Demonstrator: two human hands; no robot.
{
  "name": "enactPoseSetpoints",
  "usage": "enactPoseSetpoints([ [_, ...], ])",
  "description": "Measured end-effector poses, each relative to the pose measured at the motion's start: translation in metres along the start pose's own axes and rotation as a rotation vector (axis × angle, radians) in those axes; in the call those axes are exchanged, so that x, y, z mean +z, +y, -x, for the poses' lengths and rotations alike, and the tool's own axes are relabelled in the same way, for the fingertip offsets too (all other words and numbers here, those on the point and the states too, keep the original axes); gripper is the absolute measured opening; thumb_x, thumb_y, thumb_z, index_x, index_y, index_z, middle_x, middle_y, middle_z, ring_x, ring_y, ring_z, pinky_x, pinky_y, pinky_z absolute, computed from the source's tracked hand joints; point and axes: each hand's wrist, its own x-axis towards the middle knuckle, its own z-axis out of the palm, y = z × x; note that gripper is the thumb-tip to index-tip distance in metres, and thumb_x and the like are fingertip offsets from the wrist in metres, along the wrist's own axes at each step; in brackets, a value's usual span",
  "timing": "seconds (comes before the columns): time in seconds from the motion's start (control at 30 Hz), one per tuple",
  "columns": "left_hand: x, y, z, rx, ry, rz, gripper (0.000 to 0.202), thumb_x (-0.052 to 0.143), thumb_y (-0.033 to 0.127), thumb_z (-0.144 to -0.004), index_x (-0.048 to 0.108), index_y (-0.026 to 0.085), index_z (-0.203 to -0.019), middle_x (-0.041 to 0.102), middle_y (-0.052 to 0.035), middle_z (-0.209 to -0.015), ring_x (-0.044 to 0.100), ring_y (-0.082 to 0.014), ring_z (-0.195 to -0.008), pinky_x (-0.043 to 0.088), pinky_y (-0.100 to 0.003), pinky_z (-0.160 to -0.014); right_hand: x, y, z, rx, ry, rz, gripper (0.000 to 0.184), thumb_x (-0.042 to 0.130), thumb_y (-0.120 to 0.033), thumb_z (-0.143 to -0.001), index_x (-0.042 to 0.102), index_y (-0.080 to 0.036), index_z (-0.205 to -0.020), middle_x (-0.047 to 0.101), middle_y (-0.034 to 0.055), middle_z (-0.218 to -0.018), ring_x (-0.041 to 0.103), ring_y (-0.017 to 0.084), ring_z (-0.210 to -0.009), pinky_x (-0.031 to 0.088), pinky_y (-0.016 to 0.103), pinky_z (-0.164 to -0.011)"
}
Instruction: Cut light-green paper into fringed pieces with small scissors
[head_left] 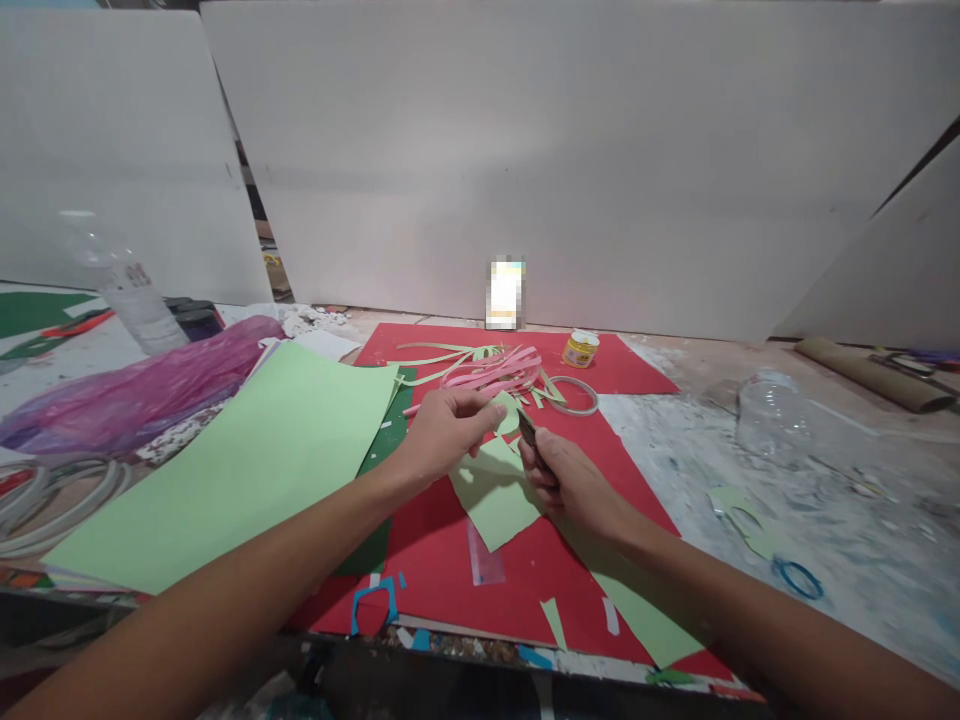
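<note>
Between the thumb and fingers of my left hand (450,430) is a small rounded piece of light green paper (508,412). My right hand (566,478) is closed around a dark tool (527,428) that looks like scissors, its tip beside the paper piece. Below both hands, a larger light green paper sheet (496,505) lies on the red sheet (427,560). Just beyond my left hand sits a pile of pink paper strips (495,370) mixed with pale green ones. A roll of tape (576,397) lies near the strips.
Large green sheets (247,470) are stacked at left, near a purple plastic bag (150,385) and a water bottle (131,290). A small yellow jar (581,349) stands behind. To the right are a clear plastic jar (772,420), a cut green scrap (742,520) and a cardboard tube (874,375).
</note>
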Motion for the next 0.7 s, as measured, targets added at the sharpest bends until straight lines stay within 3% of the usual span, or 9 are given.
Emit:
enactPoseSetpoints([
  [0.23, 0.0, 0.004, 0.001, 0.007, 0.022, 0.015, 0.03, 0.062, 0.044, -0.081, 0.065, 0.016, -0.07, 0.051, 0.0017, -0.057, 0.044, -0.0101, -0.052, 0.033, -0.025, -0.051, -0.003, 0.001, -0.003, 0.006, -0.003, 0.031, 0.046, 0.043, -0.062, -0.089, 0.039, -0.02, -0.07, 0.026, -0.0073, -0.059, 0.018, 0.007, -0.048, 0.018, 0.022, -0.043],
  [0.4, 0.001, -0.001, -0.001, 0.009, -0.048, 0.101, 0.029, 0.065, 0.047, -0.079, 0.068, 0.018, -0.081, 0.052, 0.002, -0.059, 0.045, -0.0104, -0.053, 0.035, -0.026, -0.052, -0.004, 0.003, -0.004, 0.002, -0.007, 0.017, 0.046, 0.043, -0.062, -0.089, 0.039, -0.02, -0.07, 0.026, -0.0072, -0.058, 0.019, 0.008, -0.047, 0.018, 0.022, -0.042],
  [0.57, 0.004, -0.008, -0.002, -0.061, -0.027, 0.07, 0.032, 0.067, 0.046, -0.077, 0.06, 0.018, -0.064, 0.049, 0.0025, -0.052, 0.045, -0.0108, -0.051, 0.034, -0.026, -0.052, -0.006, 0.002, -0.004, 0.004, -0.001, 0.029, 0.046, 0.041, -0.062, -0.09, 0.038, -0.02, -0.071, 0.026, -0.0074, -0.059, 0.019, 0.007, -0.047, 0.016, 0.022, -0.043],
  [0.7, 0.005, -0.009, -0.002, -0.025, 0.032, 0.108, 0.036, 0.066, 0.045, -0.078, 0.054, 0.017, -0.06, 0.047, 0.0025, -0.054, 0.045, -0.0102, -0.053, 0.034, -0.026, -0.054, -0.005, 0.001, -0.002, 0.017, 0.014, 0.022, 0.045, 0.04, -0.06, -0.092, 0.039, -0.02, -0.072, 0.026, -0.0071, -0.059, 0.019, 0.007, -0.048, 0.016, 0.022, -0.044],
])
